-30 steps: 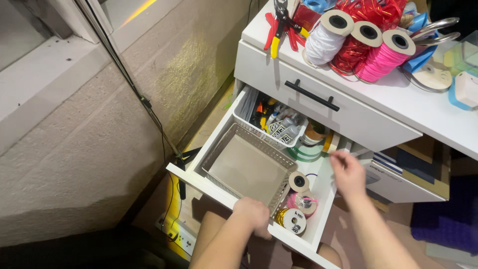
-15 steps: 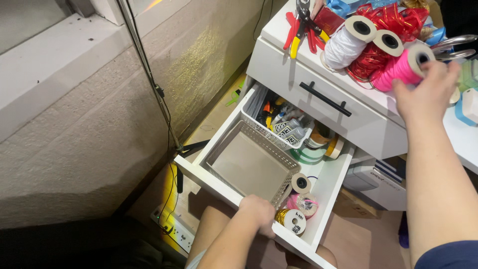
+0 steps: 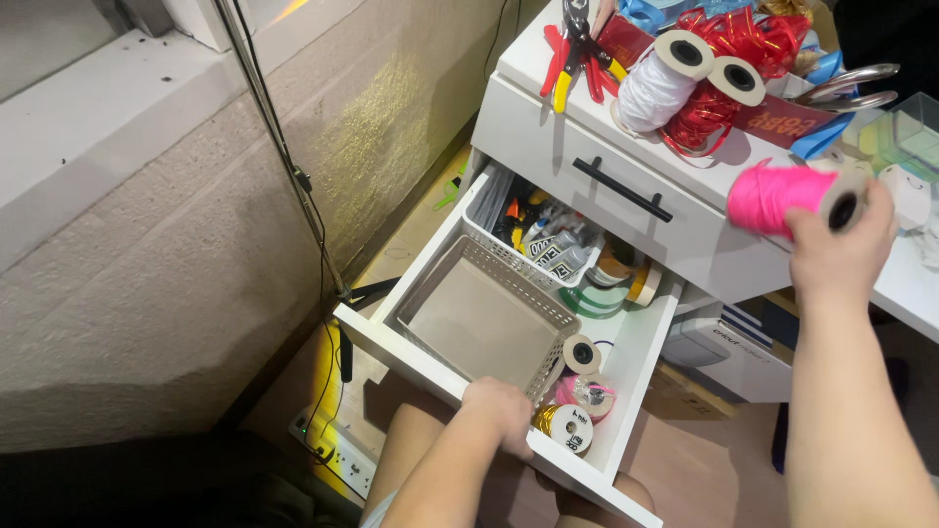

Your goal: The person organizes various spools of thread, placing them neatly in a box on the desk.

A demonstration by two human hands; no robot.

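Pink spool (image 3: pixel 782 194): a bright, hot-pink roll of ribbon wound on a pale cardboard core, the dark hole of the core facing outward at its right end; it looks a little blurred, so the ribbon's texture is hard to judge.
Where it is: lifted just above the white surface (image 3: pixel 910 284) of the drawer unit, off to the right of the white spool (image 3: pixel 657 83) and the red spool (image 3: pixel 712 106) that lie side by side there.
Right hand (image 3: pixel 839 246): clasped around the right end of the pink spool, fingers wrapped over the core.
Left hand (image 3: pixel 501 413): curled over the front edge of the open drawer (image 3: pixel 626 357), gripping it.
Inside the drawer: a grey mesh basket (image 3: pixel 484 318) with nothing showing in it, a white basket (image 3: pixel 533 235) behind it crammed with small items, and tape rolls (image 3: pixel 579 354) along the right side, with a gold one (image 3: pixel 565 426) nearest the left hand.
Upper drawer: closed, with a black bar handle (image 3: pixel 622 189).
On the surface further back: red-handled pliers (image 3: pixel 575 51) and a tangle of red ribbon.
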